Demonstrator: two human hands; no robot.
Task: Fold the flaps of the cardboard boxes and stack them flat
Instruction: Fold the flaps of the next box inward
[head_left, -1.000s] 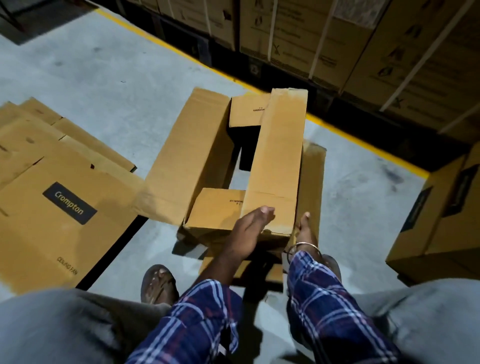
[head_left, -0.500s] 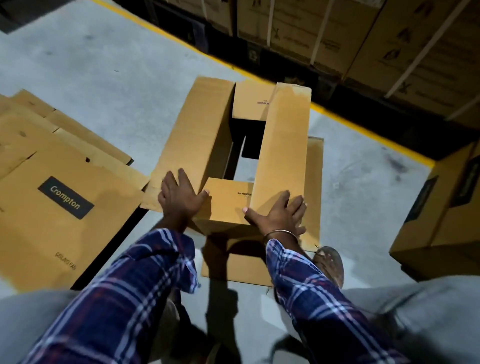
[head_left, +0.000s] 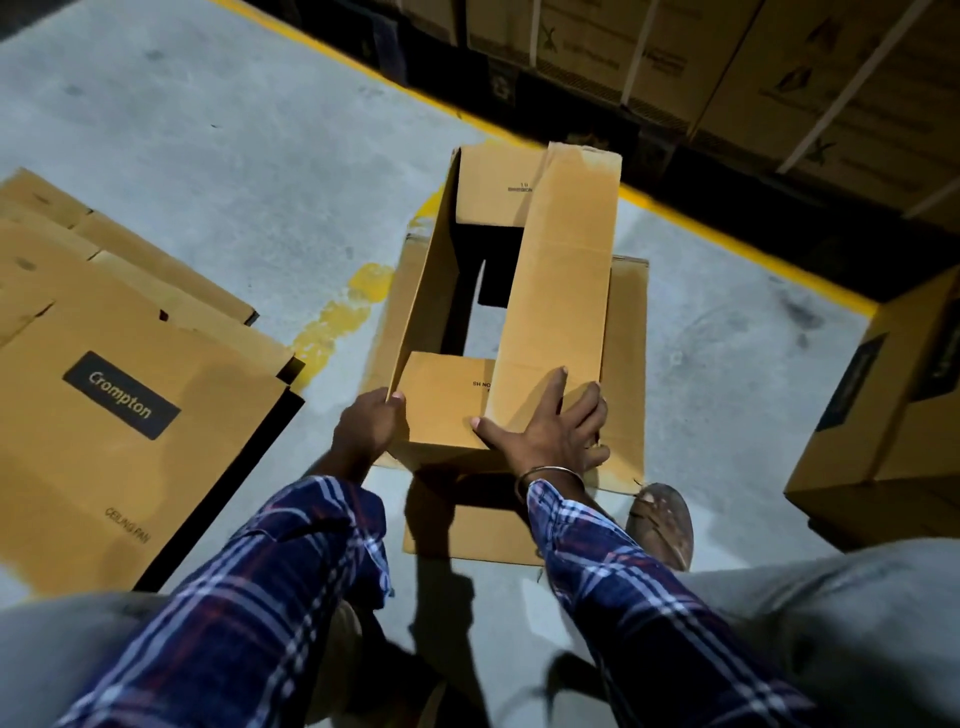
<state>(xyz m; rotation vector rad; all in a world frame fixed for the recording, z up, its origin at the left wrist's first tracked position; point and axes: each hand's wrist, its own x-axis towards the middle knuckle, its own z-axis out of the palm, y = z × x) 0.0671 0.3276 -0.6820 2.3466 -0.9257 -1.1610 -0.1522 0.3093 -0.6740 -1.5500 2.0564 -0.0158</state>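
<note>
while flattened boxes (head_left: 119, 395) (one marked crompton) lie stacked on floor (head_left: 218, 156) at left, left hand (head_left: 366, 426) grips near-left corner of open box (head_left: 498, 332) at centre — right hand (head_left: 550, 431) spread flat, pressing long flap (head_left: 561, 270) down — closed box (head_left: 883, 405) at right.

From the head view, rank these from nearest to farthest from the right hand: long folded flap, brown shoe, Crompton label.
1. Long folded flap: directly under the right hand.
2. Brown shoe: just below and right, on the floor.
3. Crompton label: far left, on the flattened stack.
</note>
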